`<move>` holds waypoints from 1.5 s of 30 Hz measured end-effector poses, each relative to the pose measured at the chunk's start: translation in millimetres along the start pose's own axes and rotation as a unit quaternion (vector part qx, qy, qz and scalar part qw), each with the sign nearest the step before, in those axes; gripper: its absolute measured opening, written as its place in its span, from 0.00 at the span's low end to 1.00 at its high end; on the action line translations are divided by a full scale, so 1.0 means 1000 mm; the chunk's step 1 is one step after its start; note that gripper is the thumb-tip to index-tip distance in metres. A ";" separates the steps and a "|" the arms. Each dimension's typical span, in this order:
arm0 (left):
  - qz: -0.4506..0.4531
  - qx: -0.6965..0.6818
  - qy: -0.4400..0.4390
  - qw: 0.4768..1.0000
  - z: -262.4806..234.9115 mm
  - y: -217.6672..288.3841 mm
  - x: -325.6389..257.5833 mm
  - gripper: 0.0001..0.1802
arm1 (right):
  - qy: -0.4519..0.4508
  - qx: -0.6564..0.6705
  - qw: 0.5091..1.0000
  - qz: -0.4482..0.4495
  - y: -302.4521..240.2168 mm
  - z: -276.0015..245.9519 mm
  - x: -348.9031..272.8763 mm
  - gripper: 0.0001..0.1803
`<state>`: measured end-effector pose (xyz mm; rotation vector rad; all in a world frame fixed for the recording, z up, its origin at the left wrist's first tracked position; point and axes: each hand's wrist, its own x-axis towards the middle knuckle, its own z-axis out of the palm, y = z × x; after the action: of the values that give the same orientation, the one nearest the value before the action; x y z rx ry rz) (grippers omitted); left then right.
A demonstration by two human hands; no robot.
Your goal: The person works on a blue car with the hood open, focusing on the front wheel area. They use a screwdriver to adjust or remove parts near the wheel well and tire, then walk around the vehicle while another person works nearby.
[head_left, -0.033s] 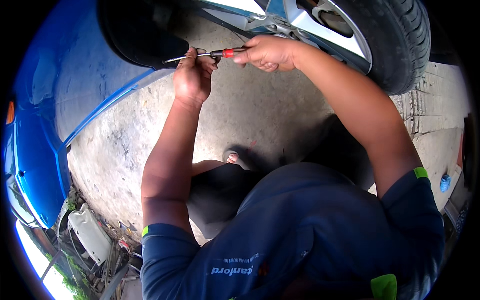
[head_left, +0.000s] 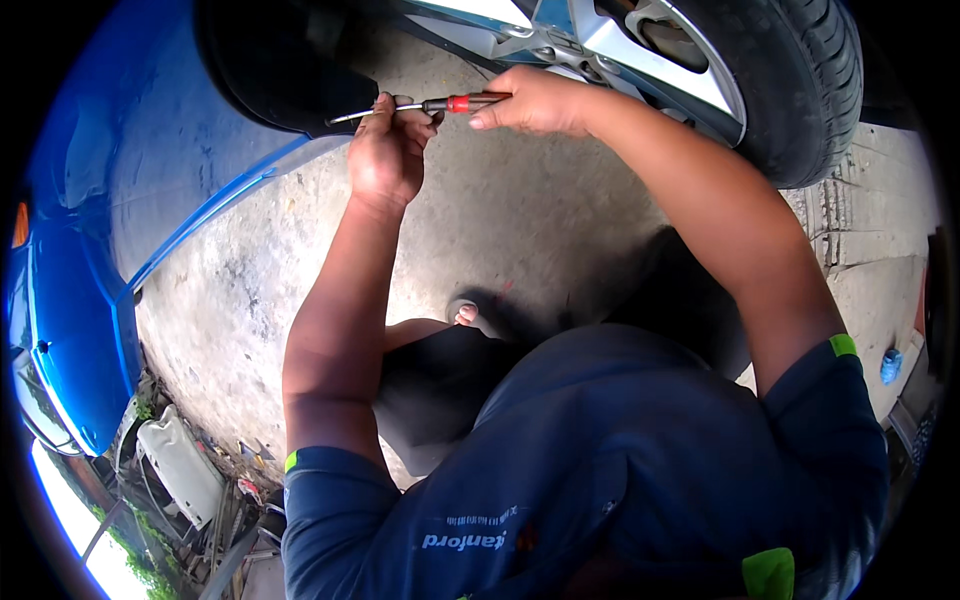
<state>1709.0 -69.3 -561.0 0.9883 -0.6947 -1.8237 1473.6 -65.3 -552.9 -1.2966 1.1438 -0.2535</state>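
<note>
Gripping a screwdriver between both hands, the person is working at the lower edge of a blue car body panel, close to the dark wheel-arch opening. The right hand is closing around the black-and-red handle, fingers wrapped shut on it, while the left hand is pinching the bare metal shaft near its tip, thumb and fingers pressed together on the steel. The tool is lying almost level, its point reaching toward the shadowed edge of the arch; whether the tip is actually seated in a fastener is hidden by the darkness there.

Judging from this grip, the main risk is the tip slipping. The left fingers are sitting right beside the point, so a sudden skid could be driving the blade across them or gouging the blue paint. Pushing from an outstretched, crouching posture is making the force hard to keep in line with the shaft, which is what would cause such a slip. A wheel with a silver alloy rim and black tyre is lying just beyond the right forearm, so a jolt could be knocking the elbow against it. The bare toes showing on the concrete floor below are also exposed should the tool drop.
</note>
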 end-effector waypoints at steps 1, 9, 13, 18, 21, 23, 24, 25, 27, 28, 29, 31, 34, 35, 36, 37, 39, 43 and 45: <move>-0.006 -0.002 -0.012 1.000 0.000 -0.001 0.000 0.17 | 0.131 -0.129 0.977 -0.109 0.006 0.004 0.002 0.22; 0.025 -0.008 -0.010 1.000 -0.003 0.000 0.002 0.17 | -0.038 0.158 0.987 0.011 0.006 -0.011 0.009 0.20; 0.011 -0.027 -0.004 1.000 0.005 -0.001 -0.001 0.17 | 0.213 -0.219 0.934 -0.186 0.013 0.004 0.013 0.18; 0.023 -0.005 0.001 1.000 0.004 0.000 0.004 0.17 | 0.187 -0.187 0.946 -0.187 0.007 -0.001 0.011 0.19; 0.008 -0.008 -0.006 1.000 0.000 0.000 -0.003 0.17 | -0.004 0.024 0.998 -0.051 -0.003 -0.015 0.007 0.21; -0.002 -0.014 -0.013 1.000 0.005 0.001 -0.003 0.17 | 0.115 -0.150 0.974 -0.122 -0.001 -0.009 0.009 0.22; -0.003 -0.015 -0.009 1.000 0.010 0.003 -0.005 0.17 | 0.208 -0.278 0.926 -0.149 -0.002 -0.003 0.006 0.22; -0.004 -0.016 -0.006 1.000 0.013 0.003 -0.006 0.17 | 0.251 -0.329 0.888 -0.199 0.003 0.000 0.009 0.22; 0.011 -0.016 -0.024 1.000 -0.002 -0.001 0.001 0.16 | 0.332 -0.426 0.789 -0.293 0.009 0.004 0.011 0.22; 0.017 -0.011 -0.029 0.999 -0.005 -0.003 0.003 0.16 | 0.266 -0.341 0.871 -0.235 0.006 0.001 0.011 0.21; 0.024 -0.006 -0.034 0.999 -0.008 -0.003 0.004 0.16 | 0.193 -0.248 0.933 -0.172 0.001 -0.003 0.013 0.20; 0.016 -0.006 -0.043 0.999 -0.013 -0.004 0.004 0.16 | 0.065 -0.094 0.991 -0.065 -0.001 -0.008 0.016 0.19; -0.009 -0.016 -0.025 1.000 -0.005 -0.002 0.000 0.16 | 0.133 -0.180 0.968 -0.114 0.011 -0.001 0.025 0.20; -0.020 -0.021 -0.014 0.999 -0.002 0.000 0.000 0.16 | 0.212 -0.264 0.928 -0.158 0.015 0.000 0.026 0.20; -0.005 -0.019 -0.029 0.999 -0.003 0.002 -0.001 0.16 | 0.285 -0.345 0.871 -0.202 0.015 0.002 0.025 0.19; 0.000 -0.021 -0.025 0.999 -0.006 0.003 0.001 0.16 | 0.354 -0.419 0.800 -0.243 0.015 0.003 0.025 0.19; 0.009 -0.026 -0.019 0.999 -0.011 0.002 0.007 0.16 | 0.291 -0.331 0.867 -0.231 0.011 0.000 0.025 0.21; 0.006 -0.030 -0.008 0.999 -0.014 0.002 0.008 0.17 | 0.108 -0.101 0.983 -0.106 0.002 -0.012 0.030 0.24; -0.012 -0.032 0.016 0.999 -0.009 0.003 0.004 0.17 | 0.080 -0.053 0.994 -0.053 0.002 -0.010 0.033 0.26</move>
<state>1717.1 -74.2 -565.1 0.9866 -0.6039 -1.8356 1480.8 -94.2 -570.5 -1.4548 1.2379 -0.3847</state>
